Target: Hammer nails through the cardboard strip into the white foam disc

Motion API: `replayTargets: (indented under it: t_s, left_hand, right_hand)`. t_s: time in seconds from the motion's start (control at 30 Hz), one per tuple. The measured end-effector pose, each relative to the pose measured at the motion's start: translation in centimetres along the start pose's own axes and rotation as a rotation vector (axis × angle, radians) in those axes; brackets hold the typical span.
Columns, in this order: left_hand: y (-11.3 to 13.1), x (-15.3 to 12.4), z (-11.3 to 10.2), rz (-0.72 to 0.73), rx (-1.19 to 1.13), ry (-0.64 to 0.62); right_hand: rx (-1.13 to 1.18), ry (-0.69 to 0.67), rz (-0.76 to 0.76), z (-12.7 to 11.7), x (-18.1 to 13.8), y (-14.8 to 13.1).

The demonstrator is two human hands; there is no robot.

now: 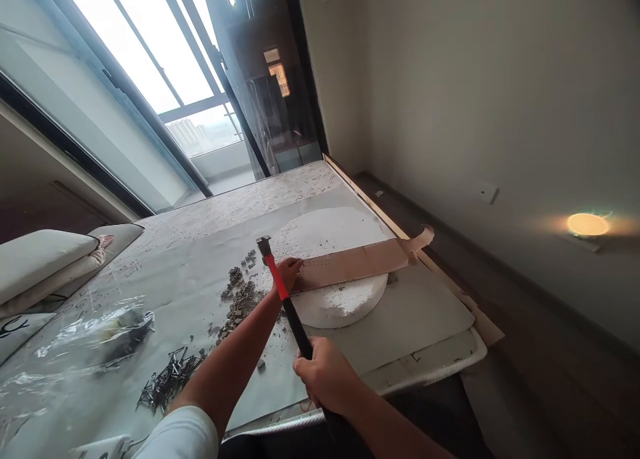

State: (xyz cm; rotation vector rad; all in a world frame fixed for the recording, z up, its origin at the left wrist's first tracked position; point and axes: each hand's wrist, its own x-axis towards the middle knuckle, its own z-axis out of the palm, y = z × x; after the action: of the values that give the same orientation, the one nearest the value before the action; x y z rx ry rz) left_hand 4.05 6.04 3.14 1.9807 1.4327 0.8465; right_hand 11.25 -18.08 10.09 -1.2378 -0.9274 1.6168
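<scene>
My right hand [327,373] is wrapped around the black grip of a hammer [280,282] with a red neck and a metal head. The hammer points up and away, crossing in front of my left wrist. At the left end of a long flat brown strip [357,264] is my left hand [288,271], its fingers drawn together. Whatever those fingertips may pinch is too small to make out. Rows of small dark holes mark the strip near that hand. Beneath the strip lies a round white slab [345,229] with a rough, chipped surface.
Grey crumbled debris [241,302] is scattered left of the slab. A pile of nails [170,379] lies by my left forearm, with a clear plastic bag [117,332] beyond. Folded bedding [45,262] sits at the far left. A wooden edge strip [360,195] borders the right side.
</scene>
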Motion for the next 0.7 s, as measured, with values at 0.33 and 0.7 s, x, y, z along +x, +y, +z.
replayTargets:
  t_s: [0.33,0.7]
  left_hand:
    - [-1.1,0.3,0.6,-0.033,0.044,-0.024]
    - [-1.9,0.0,0.8,0.025,0.074,-0.014]
  right_hand:
    - [-0.008,0.009,-0.026,-0.9,-0.4,-0.7]
    - [-0.017,0.04,-0.007,-1.4,-0.4,-0.9]
